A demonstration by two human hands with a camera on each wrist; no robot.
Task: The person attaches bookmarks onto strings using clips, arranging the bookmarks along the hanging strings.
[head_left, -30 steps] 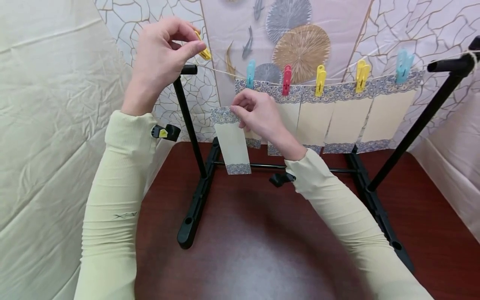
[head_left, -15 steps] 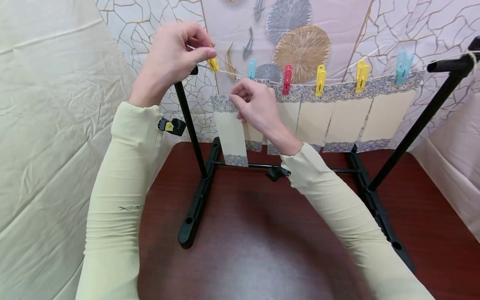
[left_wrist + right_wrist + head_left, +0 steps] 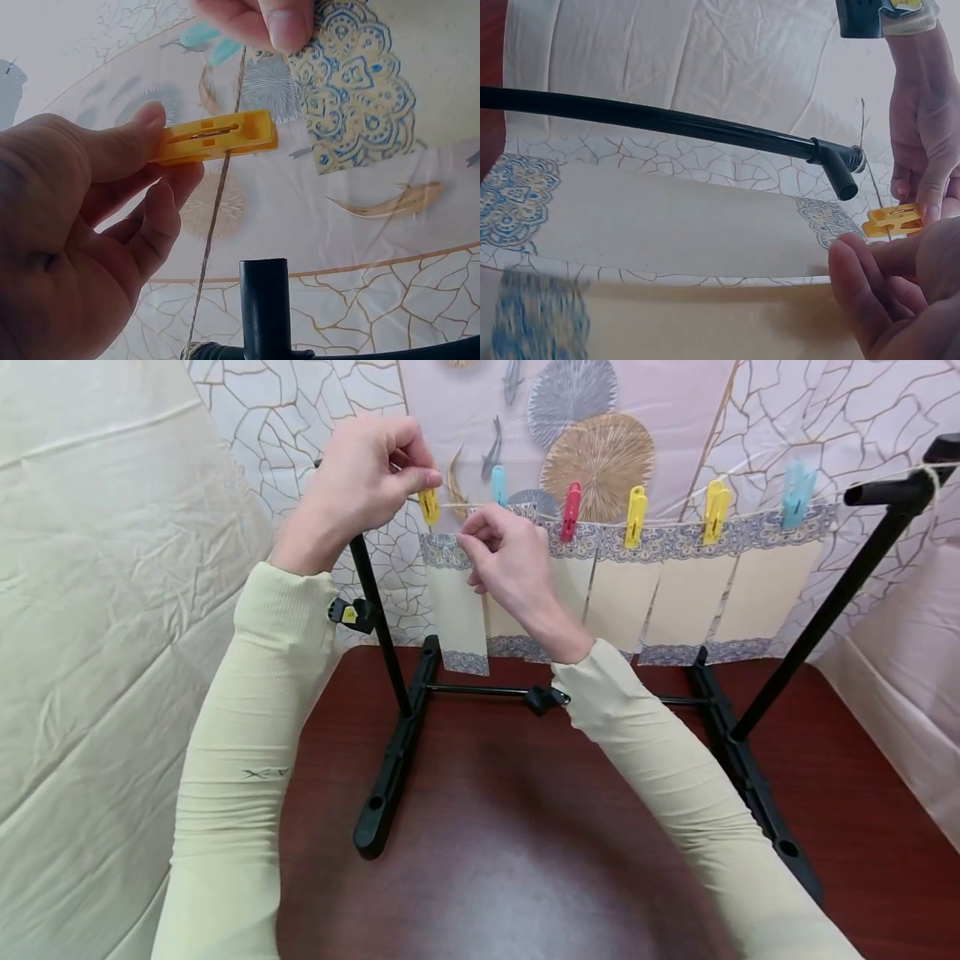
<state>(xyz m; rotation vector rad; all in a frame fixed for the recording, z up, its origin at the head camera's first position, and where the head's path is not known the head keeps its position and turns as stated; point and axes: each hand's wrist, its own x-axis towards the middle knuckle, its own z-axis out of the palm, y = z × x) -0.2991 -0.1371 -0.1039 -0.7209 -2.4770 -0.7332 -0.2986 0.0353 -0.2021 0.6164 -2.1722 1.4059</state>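
Note:
My left hand (image 3: 360, 485) pinches a yellow clothespin (image 3: 217, 139) between thumb and fingers, over the string (image 3: 212, 225) near its left end. In the left wrist view the clothespin's tip overlaps the string. With thumb and fingertips my right hand (image 3: 513, 564) pinches the top right corner of a cream paper strip (image 3: 457, 610) with blue patterned ends. The strip hangs upright just below the clothespin, its patterned top edge (image 3: 360, 82) close to the clothespin but apart from it. In the right wrist view the strip (image 3: 667, 217) lies lengthwise, its far corner hidden behind my right fingers.
Several similar strips (image 3: 693, 602) hang along the string to the right, under blue, red (image 3: 572, 512) and yellow clothespins. A black stand (image 3: 382, 627) carries the string on both sides above a dark red table (image 3: 480, 827). A patterned backdrop (image 3: 345, 393) hangs behind.
My left hand has moved right and down, bringing the yellow clothespin to the string. My right hand has raised the paper strip toward the string.

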